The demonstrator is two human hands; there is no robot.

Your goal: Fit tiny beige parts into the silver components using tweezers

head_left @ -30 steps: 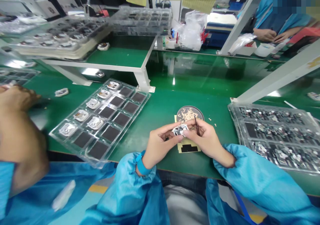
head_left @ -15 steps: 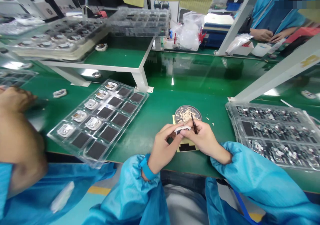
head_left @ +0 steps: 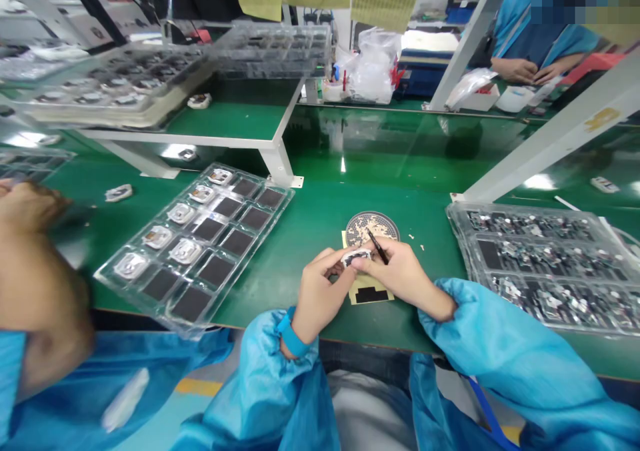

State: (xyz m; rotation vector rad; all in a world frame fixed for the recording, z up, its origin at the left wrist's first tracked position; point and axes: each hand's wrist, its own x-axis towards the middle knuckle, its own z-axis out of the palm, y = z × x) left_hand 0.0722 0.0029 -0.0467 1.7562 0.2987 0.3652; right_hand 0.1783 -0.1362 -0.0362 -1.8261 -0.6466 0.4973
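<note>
My left hand (head_left: 323, 294) pinches a small white casing (head_left: 356, 257) with a dark inside between thumb and fingers. My right hand (head_left: 403, 274) has its thumb on the same casing. Black tweezers (head_left: 379, 247) rest in the right hand, with one end pointing up and left. Just beyond my hands is a round grey dish (head_left: 353, 223) scattered with tiny beige pieces. Partly under my hands lies a pale yellow sheet (head_left: 385, 286) with a black patch on it. My fingers hide part of the casing.
A clear tray (head_left: 227, 237) with several white casings lies to the left. Another tray (head_left: 463, 237), full of small electronic parts, lies at right. Behind stands a white-legged shelf (head_left: 225, 141) carrying trays. A co-worker's arm (head_left: 37, 257) reaches in at far left.
The casing has been tipped so that its dark inside faces me more. The tweezers lean further left in my right hand. The whole view has shifted slightly.
</note>
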